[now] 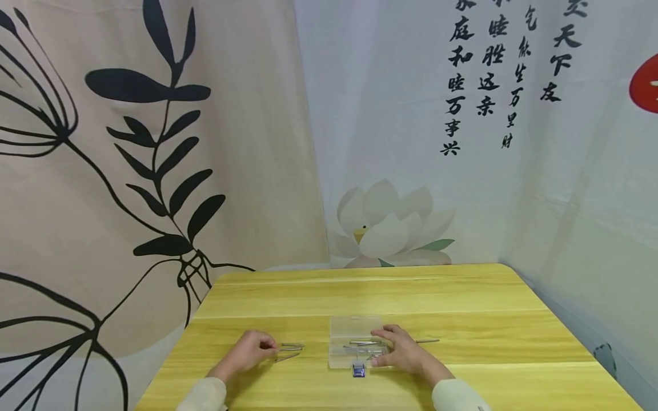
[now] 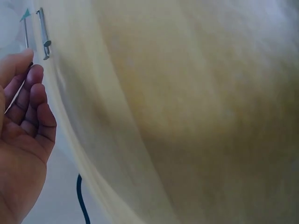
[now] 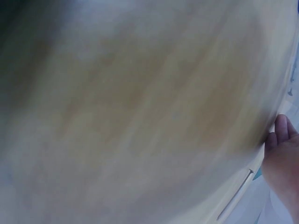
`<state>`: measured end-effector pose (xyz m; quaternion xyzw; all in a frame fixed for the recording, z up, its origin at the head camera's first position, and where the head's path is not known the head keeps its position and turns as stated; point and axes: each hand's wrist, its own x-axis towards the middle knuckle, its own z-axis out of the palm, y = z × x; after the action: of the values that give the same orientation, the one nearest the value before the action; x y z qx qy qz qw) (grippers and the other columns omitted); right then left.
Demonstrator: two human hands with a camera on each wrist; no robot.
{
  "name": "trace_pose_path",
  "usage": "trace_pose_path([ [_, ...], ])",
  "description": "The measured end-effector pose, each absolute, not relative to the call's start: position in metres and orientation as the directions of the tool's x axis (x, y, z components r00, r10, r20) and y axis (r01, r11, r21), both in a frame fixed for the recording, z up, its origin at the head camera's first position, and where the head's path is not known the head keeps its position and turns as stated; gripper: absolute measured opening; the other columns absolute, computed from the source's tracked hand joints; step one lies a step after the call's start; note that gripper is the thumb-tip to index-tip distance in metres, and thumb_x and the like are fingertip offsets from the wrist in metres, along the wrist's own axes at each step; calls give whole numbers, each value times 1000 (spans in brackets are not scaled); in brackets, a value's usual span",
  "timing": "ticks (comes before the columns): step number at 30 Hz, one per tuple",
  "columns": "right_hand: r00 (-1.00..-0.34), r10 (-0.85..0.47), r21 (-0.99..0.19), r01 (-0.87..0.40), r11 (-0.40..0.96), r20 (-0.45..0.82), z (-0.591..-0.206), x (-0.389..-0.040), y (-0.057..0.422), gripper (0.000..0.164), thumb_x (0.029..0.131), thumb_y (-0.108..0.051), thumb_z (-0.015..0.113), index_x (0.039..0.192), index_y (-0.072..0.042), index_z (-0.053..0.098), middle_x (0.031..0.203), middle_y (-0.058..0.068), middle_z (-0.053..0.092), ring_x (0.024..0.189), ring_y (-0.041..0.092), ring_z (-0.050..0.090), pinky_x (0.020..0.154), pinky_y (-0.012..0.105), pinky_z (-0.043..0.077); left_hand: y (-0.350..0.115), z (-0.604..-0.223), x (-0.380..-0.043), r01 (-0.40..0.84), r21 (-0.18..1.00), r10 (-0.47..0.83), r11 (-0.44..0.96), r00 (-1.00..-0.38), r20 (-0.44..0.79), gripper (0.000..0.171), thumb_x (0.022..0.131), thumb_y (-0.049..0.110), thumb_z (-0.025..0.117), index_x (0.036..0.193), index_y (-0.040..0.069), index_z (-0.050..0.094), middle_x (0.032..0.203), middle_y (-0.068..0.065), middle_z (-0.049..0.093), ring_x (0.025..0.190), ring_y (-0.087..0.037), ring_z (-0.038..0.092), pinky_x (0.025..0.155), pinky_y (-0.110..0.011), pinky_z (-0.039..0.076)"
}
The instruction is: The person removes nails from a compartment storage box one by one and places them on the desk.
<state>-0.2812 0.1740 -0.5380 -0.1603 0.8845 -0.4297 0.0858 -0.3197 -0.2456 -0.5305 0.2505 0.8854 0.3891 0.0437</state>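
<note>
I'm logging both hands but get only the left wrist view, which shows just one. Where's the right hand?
Observer: The right hand is at the right side of a clear box.
Operator: Anything inside it?
Observer: Yes, slim metal pieces show there.
Operator: And what lies beyond that hand?
Observer: A single nail lies on the table, to the right of it.
</note>
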Motion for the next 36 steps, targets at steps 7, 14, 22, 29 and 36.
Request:
trace_pose_path([
  [7,-934,-358,-795,-199,572,-23,-537,-281,174,73,80,-37,82,142,-11,54,152,29,28,136,57,23,99,75,26,-246,-532,-317,378,707,469,598,-880,75,5,87,7,74,82,5,73,75,4,64,64,-6,51,55,-22,43],
  [14,-937,-349,-797,-201,570,-13,-535,-280,173,72,79,-35,84,140,-11,56,151,29,31,135,57,25,100,74,25,-246,-531,-316,342,727,448,596,-893,53,5,87,10,75,84,7,74,75,3,64,65,-9,51,55,-22,43],
  [22,-937,-350,-789,-209,577,-7,-536,-279,172,71,79,-35,84,140,-12,56,151,30,30,135,58,25,99,75,25,-247,-527,-317,351,721,448,598,-892,63,5,87,12,76,88,7,74,80,4,65,71,-10,55,60,-24,47],
  [29,-938,-346,-787,-203,582,-13,-534,-279,172,72,79,-34,84,141,-12,55,151,31,28,135,58,23,99,75,25,-239,-514,-323,368,700,444,613,-893,80,8,88,11,74,93,5,74,83,3,64,76,-13,56,66,-26,48],
  [36,-936,-350,-777,-209,594,-16,-535,-279,173,73,79,-36,83,141,-11,55,151,31,30,135,58,25,99,75,26,-211,-500,-331,437,656,491,615,-863,115,13,93,15,71,99,4,74,90,5,64,79,-13,56,66,-27,48],
])
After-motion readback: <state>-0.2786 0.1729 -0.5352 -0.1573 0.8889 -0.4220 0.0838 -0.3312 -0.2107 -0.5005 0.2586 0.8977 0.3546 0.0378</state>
